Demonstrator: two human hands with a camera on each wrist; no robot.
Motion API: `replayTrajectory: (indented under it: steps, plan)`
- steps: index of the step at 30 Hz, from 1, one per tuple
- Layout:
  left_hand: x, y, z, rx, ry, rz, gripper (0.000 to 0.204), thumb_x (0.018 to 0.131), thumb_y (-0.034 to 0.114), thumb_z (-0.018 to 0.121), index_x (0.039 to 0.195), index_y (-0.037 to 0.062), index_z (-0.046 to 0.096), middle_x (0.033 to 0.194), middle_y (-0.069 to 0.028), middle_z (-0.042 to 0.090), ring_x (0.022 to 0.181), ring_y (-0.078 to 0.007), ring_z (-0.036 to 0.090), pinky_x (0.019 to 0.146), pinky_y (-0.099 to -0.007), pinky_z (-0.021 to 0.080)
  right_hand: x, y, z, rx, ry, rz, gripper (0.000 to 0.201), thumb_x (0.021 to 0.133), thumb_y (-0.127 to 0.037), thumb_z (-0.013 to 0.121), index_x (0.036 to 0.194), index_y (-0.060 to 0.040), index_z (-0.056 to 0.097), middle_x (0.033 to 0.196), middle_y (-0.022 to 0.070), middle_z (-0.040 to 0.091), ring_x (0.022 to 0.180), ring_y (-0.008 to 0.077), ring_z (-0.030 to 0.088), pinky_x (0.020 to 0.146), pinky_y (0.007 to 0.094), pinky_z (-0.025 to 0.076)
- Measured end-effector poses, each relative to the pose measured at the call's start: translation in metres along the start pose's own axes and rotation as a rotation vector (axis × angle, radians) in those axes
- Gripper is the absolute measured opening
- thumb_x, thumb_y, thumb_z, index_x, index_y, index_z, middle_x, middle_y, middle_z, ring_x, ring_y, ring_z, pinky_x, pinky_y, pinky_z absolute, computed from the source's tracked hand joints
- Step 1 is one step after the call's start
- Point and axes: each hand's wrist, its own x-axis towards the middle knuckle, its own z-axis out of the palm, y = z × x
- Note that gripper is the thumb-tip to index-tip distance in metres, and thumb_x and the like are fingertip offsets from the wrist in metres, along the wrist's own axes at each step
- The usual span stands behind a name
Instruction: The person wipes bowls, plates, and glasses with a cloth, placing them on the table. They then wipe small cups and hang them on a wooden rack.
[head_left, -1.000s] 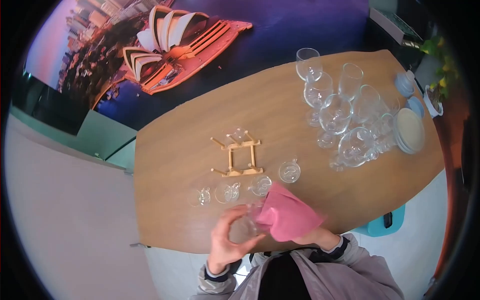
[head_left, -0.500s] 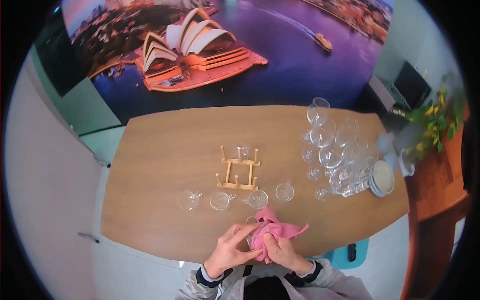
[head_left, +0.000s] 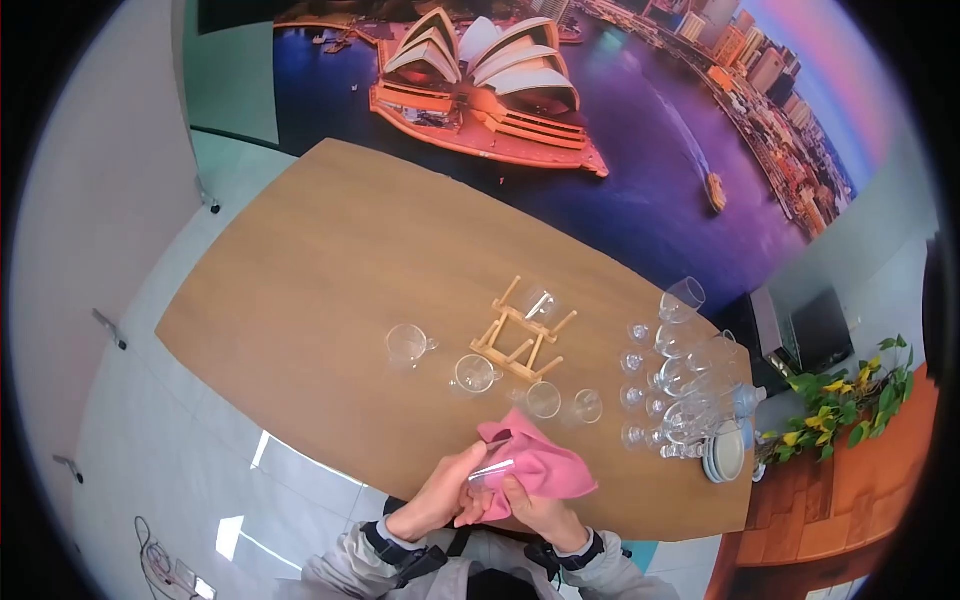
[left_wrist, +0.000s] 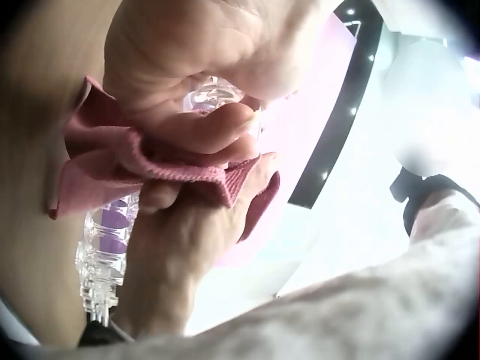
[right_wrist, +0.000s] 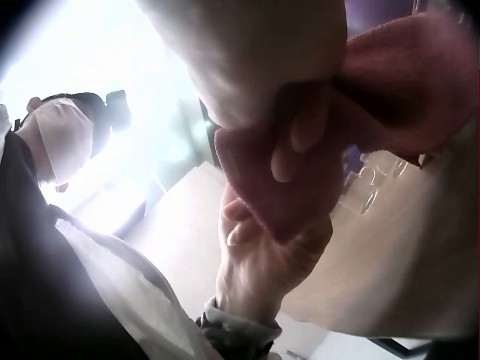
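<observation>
Close to the table's front edge, my left hand point(head_left: 440, 492) grips a clear glass cup point(head_left: 490, 472) partly wrapped in a pink cloth point(head_left: 548, 462). My right hand point(head_left: 545, 515) pinches the cloth against the cup's other side, thumb on top. In the left wrist view, the cup's glass point(left_wrist: 214, 94) shows between the curled left fingers, and the cloth point(left_wrist: 112, 176) bunches between both hands. The right wrist view has the right fingers point(right_wrist: 289, 154) pressed into the cloth point(right_wrist: 292, 195), with the left hand point(right_wrist: 274, 259) below. Much of the cup is hidden.
Beyond the hands, several glass cups, one a handled cup point(head_left: 406, 343), line the wooden table point(head_left: 300, 260). A wooden peg rack point(head_left: 520, 345) stands behind them, another cup point(head_left: 540, 304) at its far side. Stemmed glasses point(head_left: 685, 375) and stacked dishes point(head_left: 727, 455) crowd the right end.
The head view has swung round. The left hand, spread beside the cup earlier, now closes around it. The right hand, largely under the cloth at first, shows its thumb on top.
</observation>
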Motion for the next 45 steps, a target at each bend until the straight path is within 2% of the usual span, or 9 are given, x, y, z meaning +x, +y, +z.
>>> replayTrajectory:
  steps: [3,5,10,23,27,29,33,38,45]
  plan:
    - [0.002,0.004,-0.007,-0.050,-0.069,-0.096,0.041,0.104,0.036,0.059,0.119,-0.0020,0.059,0.069,-0.0083,0.063,0.053,-0.0152,0.061,0.047,-0.0263,0.048,0.003,0.001,0.003,-0.043,0.026,-0.016,0.027,0.108,-0.022,0.049,0.114,-0.0004,0.063,0.097,0.0078,0.068,0.092,0.0204,0.067,0.081,0.0322,0.053]
    - [-0.003,0.010,0.013,0.672,0.172,0.426,0.054,0.101,0.029,0.063,0.143,-0.0005,0.046,0.101,-0.0156,0.069,0.085,-0.0267,0.072,0.073,-0.0330,0.059,0.000,0.010,0.005,-0.131,0.166,-0.101,0.027,0.109,-0.023,0.048,0.112,-0.0005,0.063,0.093,0.0064,0.068,0.088,0.0192,0.067,0.078,0.0307,0.054]
    - [-0.007,0.016,0.022,0.994,0.118,0.730,0.060,0.091,0.022,0.076,0.139,-0.0008,0.050,0.124,-0.0222,0.063,0.112,-0.0358,0.067,0.094,-0.0393,0.053,-0.015,0.003,-0.007,0.256,0.150,0.563,0.031,0.110,-0.023,0.043,0.113,0.0003,0.062,0.094,0.0058,0.069,0.086,0.0162,0.067,0.076,0.0292,0.054]
    - [0.036,0.060,0.034,0.357,-0.097,-0.408,0.050,0.110,0.037,0.042,0.133,-0.0035,0.059,0.103,-0.0089,0.072,0.058,-0.0089,0.054,0.055,-0.0254,0.046,-0.004,0.000,-0.042,-0.059,-0.022,-0.103,0.013,0.099,-0.008,0.060,0.109,-0.0032,0.067,0.119,0.0107,0.062,0.110,0.0183,0.062,0.087,0.0372,0.053]
    - [0.050,0.042,0.055,0.522,0.073,-0.185,0.050,0.107,0.038,0.051,0.139,0.0000,0.055,0.098,-0.0109,0.068,0.065,-0.0171,0.064,0.062,-0.0288,0.052,0.008,-0.003,-0.070,-0.091,0.119,-0.086,0.015,0.103,-0.012,0.057,0.112,-0.0026,0.064,0.104,0.0097,0.065,0.081,0.0152,0.068,0.065,0.0312,0.057]
    - [0.055,0.037,0.069,1.220,-0.045,0.491,0.059,0.095,0.025,0.069,0.145,0.0018,0.047,0.128,-0.0166,0.062,0.097,-0.0256,0.068,0.084,-0.0364,0.056,-0.016,0.045,-0.063,0.584,0.187,0.409,0.023,0.106,-0.020,0.055,0.115,-0.0003,0.061,0.089,0.0071,0.066,0.055,0.0109,0.063,0.045,0.0237,0.051]
    - [0.066,0.018,0.076,1.442,0.081,0.445,0.067,0.079,0.020,0.084,0.135,0.0004,0.054,0.128,-0.0200,0.060,0.108,-0.0380,0.066,0.088,-0.0388,0.057,-0.024,0.055,-0.070,0.457,0.106,0.299,0.033,0.106,-0.029,0.055,0.119,0.0004,0.060,0.090,0.0064,0.068,0.054,0.0086,0.062,0.040,0.0207,0.048]
    - [0.076,0.025,0.084,0.917,-0.019,0.150,0.054,0.092,0.024,0.078,0.133,-0.0042,0.058,0.088,-0.0083,0.070,0.083,-0.0165,0.070,0.073,-0.0309,0.057,0.011,0.015,-0.134,-0.243,-0.184,0.042,0.036,0.090,-0.028,0.077,0.119,-0.0103,0.068,0.119,0.0070,0.064,0.120,0.0284,0.054,0.092,0.0419,0.046]
    - [0.088,0.034,0.096,0.596,0.168,-0.403,0.045,0.104,0.031,0.060,0.132,-0.0050,0.061,0.085,-0.0062,0.067,0.068,-0.0126,0.063,0.062,-0.0258,0.050,0.009,0.060,-0.118,0.624,-0.279,0.041,0.042,0.086,-0.026,0.081,0.121,-0.0076,0.067,0.112,0.0046,0.064,0.117,0.0253,0.054,0.096,0.0383,0.048]
